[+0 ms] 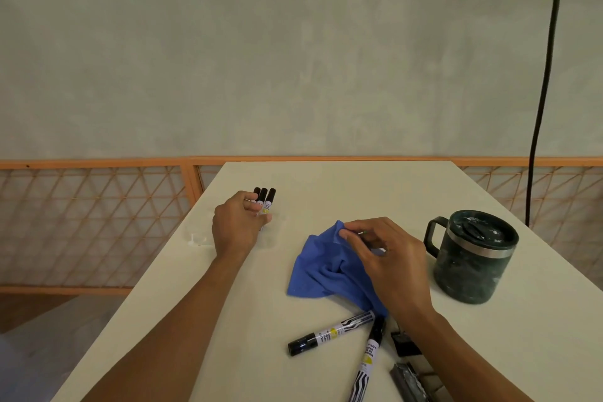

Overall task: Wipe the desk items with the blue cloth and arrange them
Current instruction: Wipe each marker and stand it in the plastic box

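The blue cloth [321,268] lies crumpled in the middle of the white desk [359,186]. My right hand [383,258] pinches its upper corner between thumb and forefinger. Three black-capped markers [265,197] lie side by side at the far left, and my left hand [236,225] rests on their near ends, fingers curled over them. Two more markers lie near the front: one slanted [331,333], one pointing toward me [367,361], its far tip under the cloth's edge. A black binder clip [404,344] sits under my right forearm.
A dark green lidded mug [471,258] with its handle to the left stands at the right. A grey metal object [409,382] lies at the front edge. An orange lattice railing [98,225] runs behind and left of the desk. A black cable [541,91] hangs at the right.
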